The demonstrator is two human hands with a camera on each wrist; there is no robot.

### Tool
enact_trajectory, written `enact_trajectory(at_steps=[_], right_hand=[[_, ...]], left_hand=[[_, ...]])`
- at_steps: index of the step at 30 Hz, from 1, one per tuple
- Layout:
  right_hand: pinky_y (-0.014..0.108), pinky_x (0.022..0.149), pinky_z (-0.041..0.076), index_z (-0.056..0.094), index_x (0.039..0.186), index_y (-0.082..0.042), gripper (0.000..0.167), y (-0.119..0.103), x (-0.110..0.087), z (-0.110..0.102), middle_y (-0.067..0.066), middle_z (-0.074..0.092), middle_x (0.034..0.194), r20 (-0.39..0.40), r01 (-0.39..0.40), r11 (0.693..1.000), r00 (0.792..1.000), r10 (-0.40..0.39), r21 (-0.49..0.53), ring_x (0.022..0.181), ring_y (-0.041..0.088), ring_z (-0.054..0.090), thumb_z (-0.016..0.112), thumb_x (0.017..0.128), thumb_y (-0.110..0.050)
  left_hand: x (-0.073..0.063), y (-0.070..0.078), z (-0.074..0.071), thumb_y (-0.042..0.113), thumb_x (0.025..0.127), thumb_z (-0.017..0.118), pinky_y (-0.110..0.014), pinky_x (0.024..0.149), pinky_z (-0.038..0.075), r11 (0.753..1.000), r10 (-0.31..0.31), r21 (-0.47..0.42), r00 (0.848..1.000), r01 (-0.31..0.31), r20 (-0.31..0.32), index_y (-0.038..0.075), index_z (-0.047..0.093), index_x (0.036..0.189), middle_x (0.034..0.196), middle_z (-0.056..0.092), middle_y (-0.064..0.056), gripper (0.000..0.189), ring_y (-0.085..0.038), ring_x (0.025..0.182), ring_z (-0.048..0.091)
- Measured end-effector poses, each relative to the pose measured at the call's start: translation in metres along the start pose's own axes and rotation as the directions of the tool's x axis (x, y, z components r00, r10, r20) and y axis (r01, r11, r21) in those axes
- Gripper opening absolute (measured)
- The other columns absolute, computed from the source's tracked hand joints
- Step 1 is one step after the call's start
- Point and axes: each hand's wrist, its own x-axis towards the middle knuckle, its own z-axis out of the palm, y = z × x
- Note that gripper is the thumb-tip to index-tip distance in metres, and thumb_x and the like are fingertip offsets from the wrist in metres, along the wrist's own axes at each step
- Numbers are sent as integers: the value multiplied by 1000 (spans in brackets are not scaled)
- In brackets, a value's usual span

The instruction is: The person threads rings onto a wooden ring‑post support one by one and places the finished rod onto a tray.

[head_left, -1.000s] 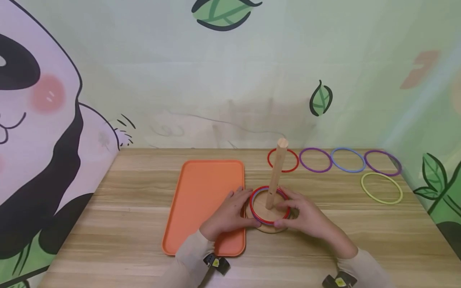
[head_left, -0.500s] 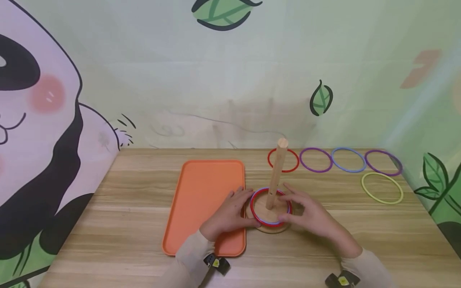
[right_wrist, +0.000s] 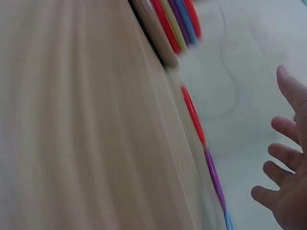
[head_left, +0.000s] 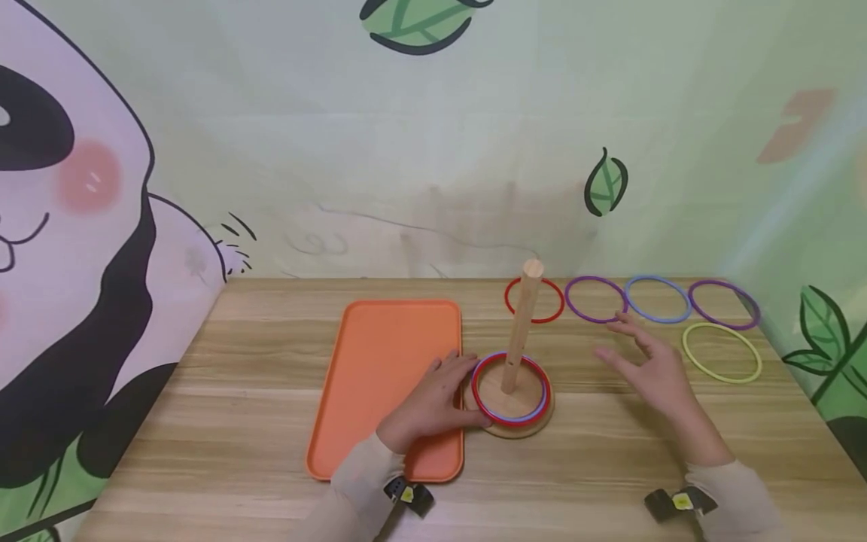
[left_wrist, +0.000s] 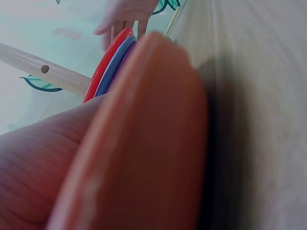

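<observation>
A wooden peg stand (head_left: 520, 331) stands right of the orange tray, its round base bearing a stack of rings (head_left: 542, 409). The right wrist view shows red, yellow, purple and blue edges in this stack (right_wrist: 184, 21), with red on top. My left hand (head_left: 430, 399) lies over the tray's right side and holds the base's left edge, thumb in front and fingers behind. My right hand (head_left: 653, 369) hovers over the table with nothing in it, fingers spread. Its fingertips overlap the near edge of a purple ring (head_left: 567, 307) in the head view.
Along the table's back edge lie a red ring (head_left: 561, 306), a blue ring (head_left: 628, 292) and another purple ring (head_left: 757, 310). A yellow-green ring (head_left: 759, 361) lies in front of them at the right. The orange tray (head_left: 379, 361) is beside the stand. A printed backdrop (head_left: 305, 135) rises behind.
My right hand has let go of the rings at the base and moved right and back, up over the table. The stack now lies lower on the base. My left hand stays put.
</observation>
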Motion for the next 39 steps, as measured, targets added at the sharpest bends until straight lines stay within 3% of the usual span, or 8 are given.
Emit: enact_trajectory(at_steps=[7, 13, 20, 25, 27, 29, 34, 39], right_hand=[[62, 120, 30, 60, 140, 7, 58, 30, -1, -35, 25, 41, 162, -72, -148, 989, 987, 146, -26, 149, 51, 35, 78, 99, -29], [64, 122, 25, 59, 141, 6, 62, 48, -3, -61, 24, 40, 163, -156, -198, 978, 970, 186, -63, 150, 51, 33, 80, 96, -31], [75, 120, 14, 51, 149, 7, 75, 73, -13, -88, 35, 23, 166, -134, -265, 954, 960, 246, -140, 151, 63, 17, 77, 97, -39], [78, 118, 12, 56, 137, 14, 71, 84, -19, -103, 42, 15, 165, -183, -327, 926, 938, 294, -190, 150, 67, 12, 78, 95, -39], [80, 117, 10, 54, 136, 16, 74, 87, -22, -109, 42, 9, 166, -169, -368, 910, 926, 338, -192, 149, 68, 7, 76, 95, -42], [80, 115, 16, 52, 136, 17, 77, 90, -25, -112, 45, 16, 162, -144, -391, 898, 919, 368, -203, 147, 69, 15, 76, 95, -44], [76, 104, 29, 57, 127, 18, 76, 98, -30, -112, 46, 43, 138, -80, -371, 874, 927, 365, -314, 127, 66, 38, 76, 94, -47], [80, 111, 16, 65, 107, 15, 65, 102, -30, -108, 50, 32, 151, -67, -351, 870, 934, 350, -345, 137, 72, 27, 77, 93, -48]], left_hand=[[0, 2, -2, 42, 85, 89, -56, 129, 10, 1000, 5, -15, 1000, -5, -1, 8, 46, 158, 164, 42, -16, 91, -41, 159, 19], [0, 3, -2, 42, 85, 88, -55, 129, 10, 1000, 0, -17, 1000, 0, 1, 8, 46, 158, 165, 42, -15, 92, -40, 160, 18], [0, 2, -1, 42, 84, 89, -56, 129, 11, 1000, 2, -18, 1000, -2, 1, 7, 46, 158, 164, 43, -15, 92, -41, 159, 19], [0, 2, -1, 42, 84, 89, -55, 129, 10, 1000, 2, -18, 1000, -2, -1, 6, 45, 158, 164, 43, -16, 93, -41, 160, 19], [0, 2, 0, 42, 84, 89, -55, 129, 10, 1000, 3, -16, 1000, -3, -1, 6, 45, 158, 164, 43, -16, 93, -41, 160, 19], [0, 1, 0, 42, 84, 89, -55, 129, 10, 1000, 4, -15, 1000, -4, -3, 6, 46, 158, 164, 43, -16, 93, -40, 160, 19], [0, 0, 1, 42, 84, 89, -56, 129, 11, 1000, 7, -14, 1000, -7, -6, 6, 46, 158, 164, 43, -16, 92, -41, 159, 20], [0, -1, 1, 42, 84, 89, -57, 129, 12, 1000, 14, -17, 1000, -14, -11, 7, 47, 158, 163, 44, -16, 92, -42, 159, 20]])
